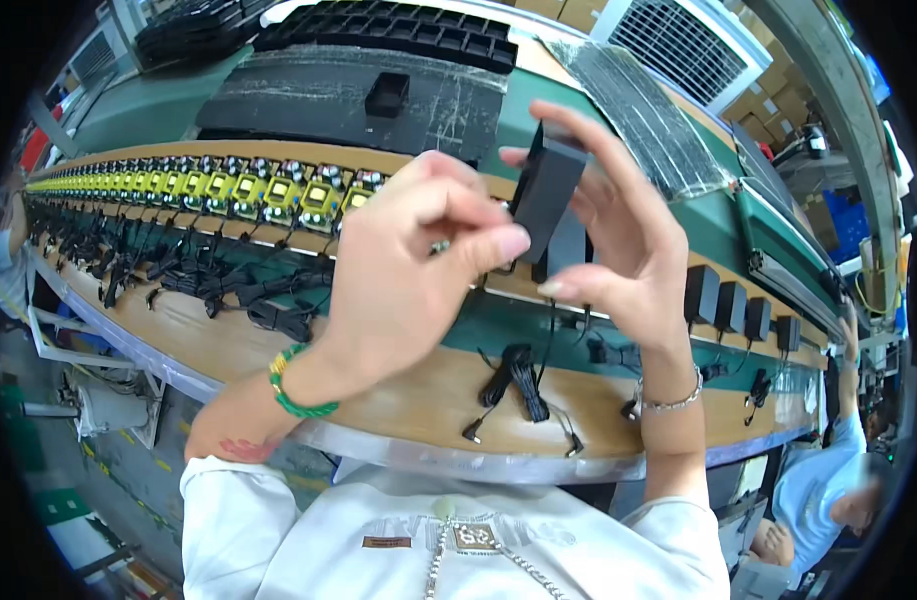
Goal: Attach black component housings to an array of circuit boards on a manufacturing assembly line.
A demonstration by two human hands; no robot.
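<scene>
Left hand [403,265]: pinching black casing [551,195] by its lower edge. Right hand [633,240]: curved around, thumb apart, grip uncertain. Advisable: steady pinch, even finger pressure.

This is a factory, the kind of place where people make lots of the same thing. You can tell from the long work table [428,402], where yellow circuit boards [279,196] sit in a row that goes far off to the left, with bundles of black wires [520,382] and small black boxes [731,307] lined up too. A black tray [398,30] with many little squares sits at the back, brown cardboard boxes [775,115] are piled up behind, and another worker [826,488] in light blue is on the right.
</scene>
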